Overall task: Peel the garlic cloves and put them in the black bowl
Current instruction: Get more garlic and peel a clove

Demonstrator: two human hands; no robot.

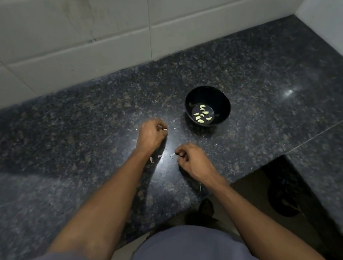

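left hand [152, 132] pinches a small pale garlic clove [164, 128]; right hand [192, 157] curled; round black bowl [221, 98] beyond it.

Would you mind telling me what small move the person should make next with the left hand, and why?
Probably carry the left hand right to the black bowl and drop in what it pinches, if that pale bit is a peeled clove; it is too small to tell. Peeled cloves already lie in the bowl, skin scraps lie on the granite counter, and the right hand is curled nearby.
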